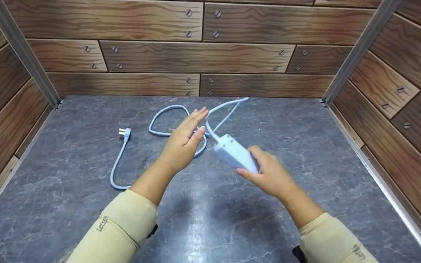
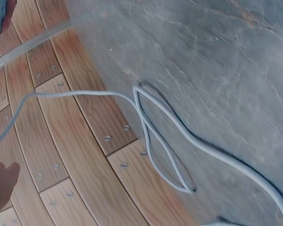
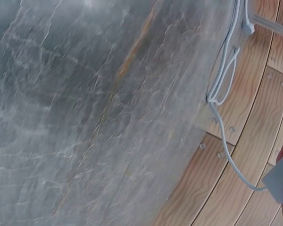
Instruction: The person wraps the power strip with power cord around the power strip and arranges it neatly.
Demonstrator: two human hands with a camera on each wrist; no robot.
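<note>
My right hand (image 1: 269, 171) grips one end of a pale blue power strip (image 1: 236, 153), held tilted above the table. Its cord (image 1: 228, 103) leaves the far end, curves up and back, then loops across the tabletop. To the left of the strip, my left hand (image 1: 183, 146) hovers with fingers straight, over part of the looped cord and holding nothing. The plug (image 1: 126, 133) lies at the left with its prongs pointing left. Only part of the left hand (image 2: 1, 186) enters the left wrist view. The right wrist view catches the strip (image 3: 279, 176) at its edge.
A dark grey marbled tabletop (image 1: 305, 146) lies under everything. Wood-patterned panels (image 1: 159, 56) enclose it at the back and both sides, with metal posts (image 1: 360, 51) in the back corners and a metal strip (image 1: 386, 193) along the right edge.
</note>
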